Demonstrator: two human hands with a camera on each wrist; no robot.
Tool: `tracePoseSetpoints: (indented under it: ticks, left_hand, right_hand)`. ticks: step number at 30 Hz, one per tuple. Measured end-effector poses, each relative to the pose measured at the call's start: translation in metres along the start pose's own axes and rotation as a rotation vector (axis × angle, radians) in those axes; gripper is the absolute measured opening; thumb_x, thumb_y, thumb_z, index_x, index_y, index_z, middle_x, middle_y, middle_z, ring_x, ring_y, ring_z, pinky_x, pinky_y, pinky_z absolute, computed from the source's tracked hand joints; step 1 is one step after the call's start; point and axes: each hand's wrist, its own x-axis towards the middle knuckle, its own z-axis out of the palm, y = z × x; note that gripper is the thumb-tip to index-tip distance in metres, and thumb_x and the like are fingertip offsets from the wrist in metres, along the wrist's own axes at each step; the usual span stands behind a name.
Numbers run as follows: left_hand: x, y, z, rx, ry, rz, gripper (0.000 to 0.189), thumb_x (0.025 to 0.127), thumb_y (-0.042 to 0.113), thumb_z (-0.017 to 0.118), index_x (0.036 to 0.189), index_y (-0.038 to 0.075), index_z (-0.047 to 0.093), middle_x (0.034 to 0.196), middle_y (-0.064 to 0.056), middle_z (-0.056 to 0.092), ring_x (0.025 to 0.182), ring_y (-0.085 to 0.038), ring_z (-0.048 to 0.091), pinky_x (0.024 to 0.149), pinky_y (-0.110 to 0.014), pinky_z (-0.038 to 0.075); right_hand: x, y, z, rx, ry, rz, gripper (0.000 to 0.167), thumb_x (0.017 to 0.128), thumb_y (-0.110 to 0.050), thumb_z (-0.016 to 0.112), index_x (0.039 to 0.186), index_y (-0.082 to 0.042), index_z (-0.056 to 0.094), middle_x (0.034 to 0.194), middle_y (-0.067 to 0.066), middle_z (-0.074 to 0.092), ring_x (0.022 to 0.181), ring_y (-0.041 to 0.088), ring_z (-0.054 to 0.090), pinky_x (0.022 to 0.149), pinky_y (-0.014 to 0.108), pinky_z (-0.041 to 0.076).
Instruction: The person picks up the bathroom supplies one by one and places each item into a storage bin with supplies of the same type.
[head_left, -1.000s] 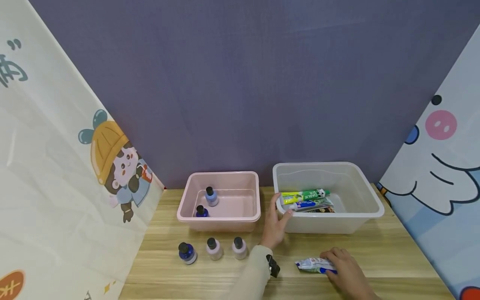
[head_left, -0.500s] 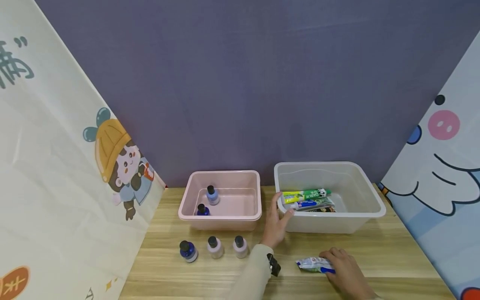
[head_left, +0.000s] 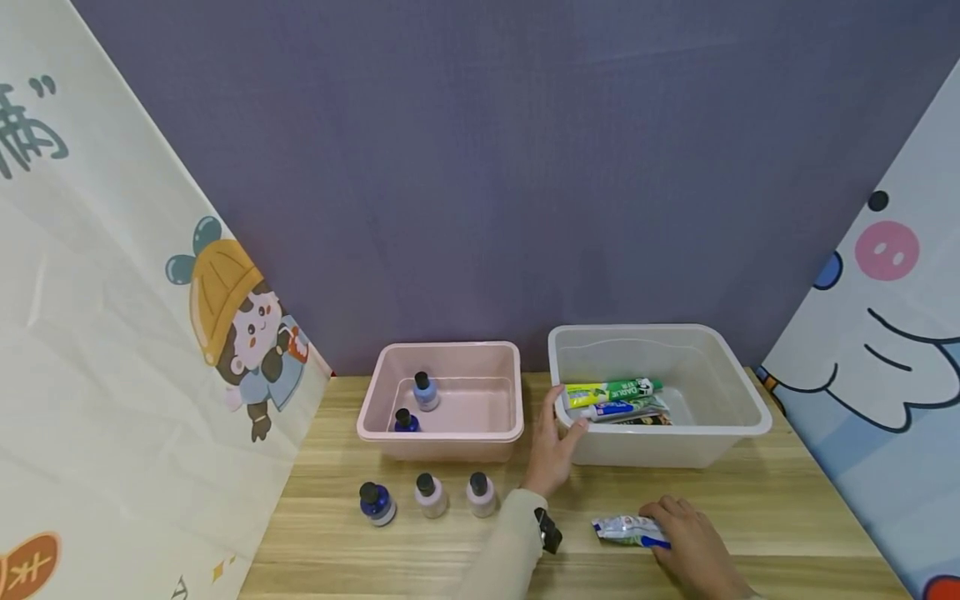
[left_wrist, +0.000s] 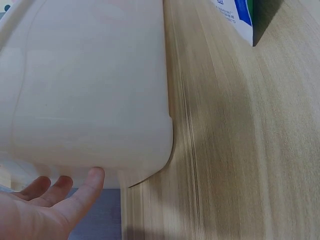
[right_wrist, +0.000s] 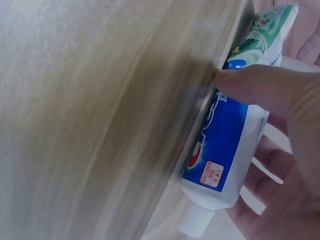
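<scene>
My left hand (head_left: 551,454) is at the near left corner of a white plastic bin (head_left: 637,450), thumb at the front rim and fingers along the left side. In the left wrist view its fairly straight fingers (left_wrist: 82,195) touch the bin wall. My right hand (head_left: 693,542) grips a toothpaste tube (head_left: 626,528) lying low over the table in front of the bin. The right wrist view shows this blue, white and green tube (right_wrist: 220,145) between thumb and fingers, its white cap (right_wrist: 196,220) uncovered. Inside the bin lie a green-yellow toothpaste tube (head_left: 611,392) and several others, partly hidden.
Left of the white bin stands a pink bin (head_left: 450,450) holding a light blue bottle (head_left: 426,393) and a dark blue bottle (head_left: 406,422). Before it stand another dark blue bottle (head_left: 377,505) and two pale pink bottles (head_left: 431,497). A grey-blue panel (head_left: 480,192) rises behind.
The head view has shifted slightly. Both hands, the tube and the bins stay as they were.
</scene>
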Motion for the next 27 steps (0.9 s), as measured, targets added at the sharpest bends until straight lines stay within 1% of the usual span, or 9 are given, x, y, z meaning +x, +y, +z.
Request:
tracePoseSetpoints:
  ticks: [4, 6, 11, 15, 18, 22, 27]
  left_hand:
    - [-0.0001, -0.0004, 0.0001, 0.0, -0.002, -0.001, 0.063, 0.097, 0.048, 0.062, 0.15, 0.055, 0.028, 0.159, 0.009, 0.042, 0.141, -0.024, 0.043, 0.116, -0.058, 0.034]
    - [-0.0002, -0.0008, 0.0, 0.001, -0.003, 0.0, 0.063, 0.097, 0.048, 0.062, 0.15, 0.055, 0.028, 0.159, 0.009, 0.042, 0.141, -0.024, 0.043, 0.116, -0.058, 0.034]
    - [0.0004, -0.0018, 0.0002, 0.002, -0.002, 0.003, 0.063, 0.097, 0.048, 0.062, 0.15, 0.055, 0.028, 0.159, 0.008, 0.043, 0.14, -0.024, 0.043, 0.115, -0.058, 0.033]
    - [0.0008, -0.0018, 0.0004, 0.002, -0.001, 0.001, 0.063, 0.097, 0.048, 0.062, 0.15, 0.055, 0.028, 0.159, 0.009, 0.042, 0.141, -0.025, 0.042, 0.116, -0.059, 0.033]
    - [0.0008, -0.0018, 0.0004, 0.002, -0.001, -0.001, 0.063, 0.097, 0.049, 0.062, 0.15, 0.056, 0.028, 0.159, 0.009, 0.042, 0.142, -0.025, 0.041, 0.116, -0.059, 0.032]
    - [0.0005, -0.0018, 0.0002, 0.004, 0.003, -0.004, 0.063, 0.097, 0.049, 0.062, 0.15, 0.056, 0.028, 0.159, 0.009, 0.042, 0.142, -0.025, 0.041, 0.116, -0.059, 0.032]
    - [0.0007, -0.0019, 0.0007, 0.008, 0.009, 0.004, 0.063, 0.097, 0.048, 0.062, 0.15, 0.055, 0.029, 0.159, 0.009, 0.043, 0.142, -0.024, 0.041, 0.116, -0.058, 0.032]
  right_hand:
    - [-0.0005, 0.0016, 0.0011, 0.017, 0.016, -0.02, 0.042, 0.068, -0.017, 0.091, 0.104, -0.021, 0.069, 0.099, -0.009, 0.063, 0.098, 0.017, 0.061, 0.082, 0.043, 0.054]
    - [0.0001, 0.0018, 0.0006, 0.026, 0.005, -0.013, 0.042, 0.068, -0.017, 0.091, 0.102, -0.022, 0.068, 0.099, -0.01, 0.062, 0.097, 0.016, 0.06, 0.083, 0.043, 0.054]
    - [0.0021, 0.0006, -0.0004, 0.05, -0.048, 0.047, 0.04, 0.07, -0.015, 0.091, 0.1, -0.023, 0.066, 0.101, -0.008, 0.065, 0.096, 0.014, 0.062, 0.086, 0.045, 0.055]
    - [0.0021, -0.0006, -0.0014, 0.062, -0.058, 0.068, 0.041, 0.069, -0.014, 0.091, 0.098, -0.023, 0.063, 0.1, -0.008, 0.067, 0.092, 0.012, 0.061, 0.083, 0.043, 0.055]
    - [0.0018, -0.0009, -0.0027, 0.063, -0.054, 0.066, 0.041, 0.069, -0.014, 0.09, 0.095, -0.025, 0.061, 0.096, -0.011, 0.065, 0.089, 0.009, 0.059, 0.079, 0.038, 0.053]
    - [0.0011, 0.0, -0.0033, 0.066, -0.045, 0.051, 0.04, 0.069, -0.014, 0.089, 0.095, -0.027, 0.061, 0.094, -0.015, 0.063, 0.087, 0.006, 0.058, 0.076, 0.034, 0.052]
    - [-0.0015, 0.0011, -0.0029, 0.076, -0.001, -0.001, 0.037, 0.068, -0.009, 0.082, 0.094, -0.029, 0.065, 0.092, -0.02, 0.06, 0.085, 0.0, 0.055, 0.073, 0.028, 0.051]
